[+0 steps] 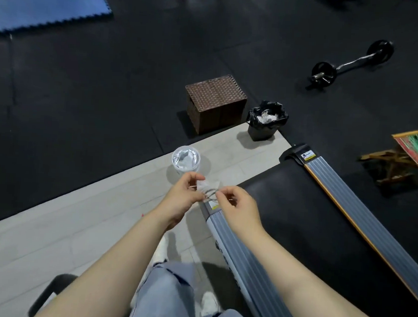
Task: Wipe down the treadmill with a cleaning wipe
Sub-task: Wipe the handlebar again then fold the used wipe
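Pinching from the left, the left hand [180, 197] grips one end of a crumpled cleaning wipe [208, 188], just in front of the open wipe tub [186, 159]; the right hand [236, 206] pinches the other end. Stretched crosswise between them, it hangs over the treadmill's [298, 214] near grey side rail [236, 254]. Deck and rails run diagonally away, toward the lined bin [267, 122].

Both hands pinch one white wipe [209, 186] above the treadmill [305, 214] side rail: left hand [183, 198] and right hand [236, 207]. A wipe tub [186, 159] stands just beyond; a lined bin [266, 121] farther off.
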Demonstrator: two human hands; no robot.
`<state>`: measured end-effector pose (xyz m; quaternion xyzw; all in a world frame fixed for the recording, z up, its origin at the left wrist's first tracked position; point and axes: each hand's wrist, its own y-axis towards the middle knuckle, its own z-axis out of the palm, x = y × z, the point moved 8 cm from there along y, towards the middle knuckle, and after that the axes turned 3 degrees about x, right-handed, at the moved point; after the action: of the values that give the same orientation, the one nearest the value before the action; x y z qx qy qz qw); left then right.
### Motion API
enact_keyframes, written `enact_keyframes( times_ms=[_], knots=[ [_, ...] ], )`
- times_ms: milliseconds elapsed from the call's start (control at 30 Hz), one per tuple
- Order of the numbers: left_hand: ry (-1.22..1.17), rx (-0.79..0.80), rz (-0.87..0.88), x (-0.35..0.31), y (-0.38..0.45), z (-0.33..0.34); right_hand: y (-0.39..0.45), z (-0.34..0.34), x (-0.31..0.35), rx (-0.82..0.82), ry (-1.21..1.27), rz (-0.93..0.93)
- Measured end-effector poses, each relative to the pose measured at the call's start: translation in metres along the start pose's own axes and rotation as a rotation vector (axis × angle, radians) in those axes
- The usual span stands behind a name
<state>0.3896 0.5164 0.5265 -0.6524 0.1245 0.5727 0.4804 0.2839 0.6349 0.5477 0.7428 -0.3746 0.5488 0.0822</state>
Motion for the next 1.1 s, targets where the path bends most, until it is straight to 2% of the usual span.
enact_keyframes(
  times_ms=[100, 267, 433, 567, 667, 833, 967, 1100],
  knots=[
    [0.002, 0.044, 0.008, -0.026, 0.052, -0.018, 0.055, 0.009, 0.008, -0.089, 0.037, 0.077],
    [0.164, 0.015, 0.135, -0.095, 0.141, -0.057, 0.149, 0.030, 0.028, -0.178, 0.202, 0.214],
    [0.306, 0.180, 0.136, -0.143, 0.219, -0.064, 0.218, 0.030, 0.049, -0.299, 0.388, 0.209],
    [0.362, 0.290, 0.089, -0.161, 0.279, -0.050, 0.262, 0.003, 0.052, -0.373, 0.382, 0.228],
    [0.463, 0.379, 0.090, -0.169, 0.324, -0.029, 0.291, -0.028, 0.037, -0.465, 0.362, 0.321],
    [0.861, 0.529, 0.199, -0.176, 0.397, 0.005, 0.333, -0.079, -0.002, -0.558, 0.338, 0.451],
    [1.016, 0.512, 0.236, -0.196, 0.457, 0.023, 0.362, -0.122, -0.022, -0.634, 0.328, 0.536],
    [1.110, 0.562, 0.223, -0.206, 0.508, 0.036, 0.387, -0.151, -0.039, -0.695, 0.346, 0.641]
  ],
)
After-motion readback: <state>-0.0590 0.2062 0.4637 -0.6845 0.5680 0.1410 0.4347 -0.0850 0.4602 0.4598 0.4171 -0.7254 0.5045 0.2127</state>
